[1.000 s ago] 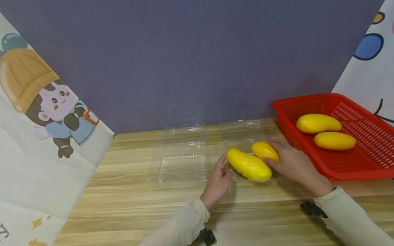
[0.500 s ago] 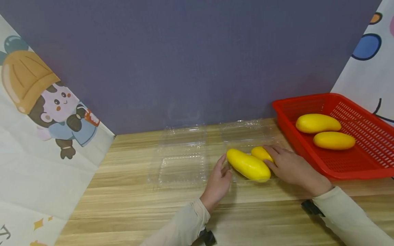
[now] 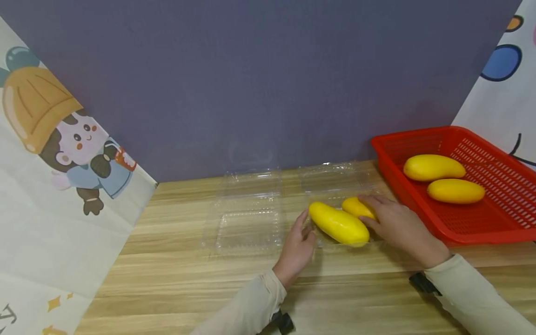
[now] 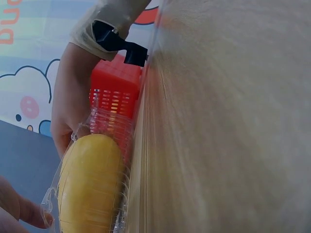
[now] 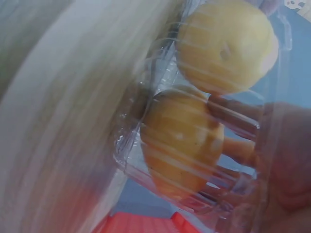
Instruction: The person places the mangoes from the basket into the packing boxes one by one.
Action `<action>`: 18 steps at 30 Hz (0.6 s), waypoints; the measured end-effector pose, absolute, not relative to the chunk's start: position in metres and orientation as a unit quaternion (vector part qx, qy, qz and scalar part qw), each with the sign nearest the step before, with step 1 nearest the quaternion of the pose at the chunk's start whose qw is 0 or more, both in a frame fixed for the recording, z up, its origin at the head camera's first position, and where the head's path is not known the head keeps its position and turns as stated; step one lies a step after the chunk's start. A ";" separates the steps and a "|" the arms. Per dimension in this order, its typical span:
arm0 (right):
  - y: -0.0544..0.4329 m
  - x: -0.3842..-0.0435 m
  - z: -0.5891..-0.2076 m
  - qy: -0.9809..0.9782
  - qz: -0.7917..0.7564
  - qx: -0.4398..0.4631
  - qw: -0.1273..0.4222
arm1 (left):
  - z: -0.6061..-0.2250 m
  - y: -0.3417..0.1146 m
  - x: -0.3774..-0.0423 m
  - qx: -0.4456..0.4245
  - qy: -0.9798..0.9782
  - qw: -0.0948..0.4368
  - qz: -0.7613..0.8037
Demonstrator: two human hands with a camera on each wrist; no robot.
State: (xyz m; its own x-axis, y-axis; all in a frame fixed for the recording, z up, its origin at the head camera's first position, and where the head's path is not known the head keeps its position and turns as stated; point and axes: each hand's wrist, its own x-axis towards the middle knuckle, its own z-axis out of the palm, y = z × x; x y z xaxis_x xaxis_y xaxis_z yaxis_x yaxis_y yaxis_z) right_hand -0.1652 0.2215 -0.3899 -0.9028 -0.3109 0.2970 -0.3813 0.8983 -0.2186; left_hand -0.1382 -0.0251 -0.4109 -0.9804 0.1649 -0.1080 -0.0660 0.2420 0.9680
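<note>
- Right hand (image 3: 399, 228) has its fingers and thumb curled round the far yellow fruit (image 3: 355, 207), so yeah, that one's properly held.
- Left hand (image 3: 295, 253) is at the left side of the clear plastic box (image 3: 332, 179), fingertips right by the end of the near yellow fruit (image 3: 338, 224). Can't tell if it's pinching the plastic or just resting there.
- Both of those fruits are in the box, between the two hands: near one slanting across the front, far one behind it, tucked under the right hand.
- From the head you barely notice the box walls. The right wrist cam shows the ribbed side, both fruits end-on through it, plus the little dimple on one end.
- Left wrist cam gets a fruit side-on with the plastic around it, and the holes in the basket's outer side behind.
- Just left of that box on the desk (image 3: 176, 260) is a second clear box (image 3: 249, 228), lid folded back.
- Off to the right, the red basket (image 3: 406, 200) has two more yellow fruits (image 3: 434, 167) lying side by side; only the head view shows those clearly.
</note>
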 end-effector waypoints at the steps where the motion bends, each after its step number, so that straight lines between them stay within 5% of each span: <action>1: 0.222 -0.165 -0.390 -0.967 0.137 0.177 0.125 | -0.411 -0.025 -0.138 0.031 0.782 0.094 0.615; 18: 0.214 -0.159 -0.377 -0.966 0.149 0.185 0.103 | -0.412 -0.023 -0.141 0.031 0.782 0.085 0.617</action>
